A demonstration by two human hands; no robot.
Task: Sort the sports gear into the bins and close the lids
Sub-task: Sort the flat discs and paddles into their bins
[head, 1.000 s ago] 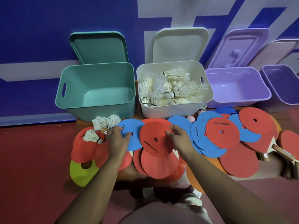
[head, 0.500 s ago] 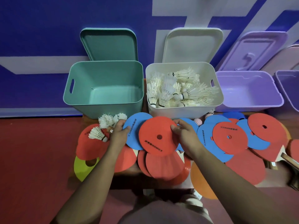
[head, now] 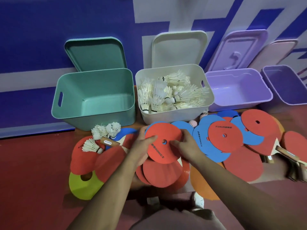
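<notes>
My left hand grips the left edge of a red disc, with the thumb laid across its face and the fingers curled behind. My right hand pinches the right side, fingertips close to the centre hole. I hold the disc tilted toward me, above the pile at the near middle of the surface. A blue rim shows behind its top edge.

Nearest me, one yellow-green disc hangs over the surface's near-left edge, and one orange disc hangs over the near edge on my right. Red paddles overlap under my hands, and more lie at the far right. Red and blue discs are stacked to the right, too overlapped for me to count.

Three loose shuttlecocks lie at the left, beside a wooden handle. At least two pink spiky balls sit just in front of the cream bin.

Four bins stand side by side along the far edge:
- The teal bin shows its bare floor.
- The cream bin is heaped with shuttlecocks.
- The lilac bin shows its bare floor.
- The purple bin is cut off by the frame.

Four lids lean on the wall behind them, one behind each bin.
</notes>
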